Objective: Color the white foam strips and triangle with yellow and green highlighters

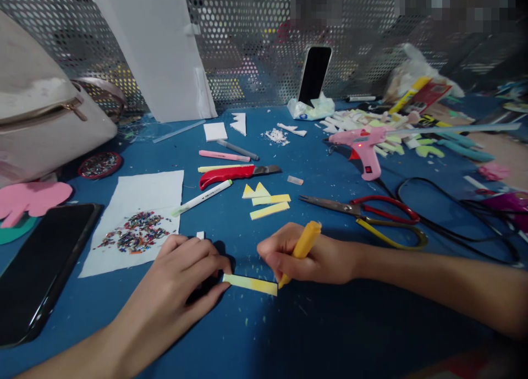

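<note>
A narrow strip [252, 284], pale green at its left end and yellow at its right, lies on the blue table. My left hand [192, 274] pinches its left end between thumb and fingers. My right hand [299, 255] is closed around an orange-yellow marker [306, 241], held as for writing, its lower end at the strip's right end. Just beyond are two more yellow-edged strips [270, 210] and small yellow-tipped triangles [254, 191]. A white-barrelled marker [204, 196] rests beyond my left hand.
Scissors [358, 207] and a pink glue gun [363, 145] with its cord lie right. A red utility knife [235, 174] is ahead. Beads sit on white paper [152, 189] at left, beside a phone [49, 263] and a bag [45, 104]. Another phone [315, 73] stands by the perforated panel.
</note>
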The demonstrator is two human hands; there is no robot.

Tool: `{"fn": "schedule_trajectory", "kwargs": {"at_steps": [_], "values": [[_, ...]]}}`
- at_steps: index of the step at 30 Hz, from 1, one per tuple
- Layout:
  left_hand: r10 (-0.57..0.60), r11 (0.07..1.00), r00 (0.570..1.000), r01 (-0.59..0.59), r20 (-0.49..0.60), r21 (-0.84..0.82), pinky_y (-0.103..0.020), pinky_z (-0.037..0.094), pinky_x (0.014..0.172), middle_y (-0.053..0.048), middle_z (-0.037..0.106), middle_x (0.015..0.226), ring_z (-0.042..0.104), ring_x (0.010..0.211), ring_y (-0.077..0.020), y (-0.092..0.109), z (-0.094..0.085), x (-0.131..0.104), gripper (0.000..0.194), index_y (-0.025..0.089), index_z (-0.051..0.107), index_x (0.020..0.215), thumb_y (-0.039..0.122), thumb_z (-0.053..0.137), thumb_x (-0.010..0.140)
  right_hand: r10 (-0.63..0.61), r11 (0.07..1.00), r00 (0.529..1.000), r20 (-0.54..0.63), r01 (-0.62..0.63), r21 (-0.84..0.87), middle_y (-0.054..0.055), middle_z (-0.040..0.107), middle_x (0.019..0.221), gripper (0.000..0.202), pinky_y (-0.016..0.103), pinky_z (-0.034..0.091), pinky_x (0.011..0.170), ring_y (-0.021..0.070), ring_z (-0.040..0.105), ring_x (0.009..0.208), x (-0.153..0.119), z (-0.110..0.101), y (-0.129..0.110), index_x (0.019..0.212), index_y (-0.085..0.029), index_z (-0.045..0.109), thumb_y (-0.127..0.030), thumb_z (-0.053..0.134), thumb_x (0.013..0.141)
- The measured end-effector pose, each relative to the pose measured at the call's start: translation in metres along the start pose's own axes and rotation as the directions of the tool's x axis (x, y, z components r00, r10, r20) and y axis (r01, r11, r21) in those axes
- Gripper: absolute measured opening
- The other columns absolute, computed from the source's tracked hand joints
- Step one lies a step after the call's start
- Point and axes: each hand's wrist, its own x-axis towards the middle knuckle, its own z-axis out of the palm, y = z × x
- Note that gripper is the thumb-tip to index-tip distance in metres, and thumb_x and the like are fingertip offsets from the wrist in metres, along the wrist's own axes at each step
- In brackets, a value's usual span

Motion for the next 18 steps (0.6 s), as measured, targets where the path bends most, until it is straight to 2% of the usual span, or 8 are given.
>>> {"fn": "schedule_trajectory", "kwargs": {"at_steps": [3, 7, 18], "values": [[-0.008, 1.0, 1.0, 0.008, -0.004, 0.003, -0.033, 0.038, 0.083, 0.0, 0.066, 0.098, 0.06, 0.088, -0.0174, -0.0002, -0.0001, -0.0001, 0.008, 0.026, 0.06, 0.105, 0.026, 0.053, 0.101, -0.011, 1.0, 0.999, -0.033, 0.011, 0.001, -0.002, 0.049, 0.067, 0.044, 0.021, 0.035, 0.055, 0.0088, 0.045, 0.059, 0.0004, -0.0004, -0.0008, 0.069, -0.016, 0.045, -0.046, 0.048, 0.102], [-0.004, 1.0, 1.0, 0.004, -0.015, 0.003, -0.033, 0.038, 0.083, 0.0, 0.066, 0.097, 0.06, 0.087, -0.0171, -0.0001, 0.0004, -0.0006, 0.01, 0.025, 0.061, 0.104, 0.026, 0.052, 0.101, -0.016, 1.0, 1.0, -0.003, 0.016, 0.001, -0.002, 0.048, 0.065, 0.046, 0.021, 0.036, 0.055, 0.0081, 0.044, 0.058, 0.0006, -0.0009, -0.0003, 0.066, -0.016, 0.044, -0.045, 0.048, 0.102], [0.001, 1.0, 1.0, -0.001, -0.008, -0.014, -0.032, 0.036, 0.082, 0.001, 0.065, 0.097, 0.059, 0.085, -0.0158, 0.0002, 0.0004, 0.0003, 0.006, 0.025, 0.059, 0.104, 0.024, 0.055, 0.1, -0.009, 1.0, 1.0, -0.016, 0.009, 0.004, -0.002, 0.05, 0.068, 0.045, 0.02, 0.036, 0.055, 0.0081, 0.044, 0.059, -0.0005, -0.0009, 0.001, 0.069, -0.016, 0.045, -0.045, 0.047, 0.102]]}}
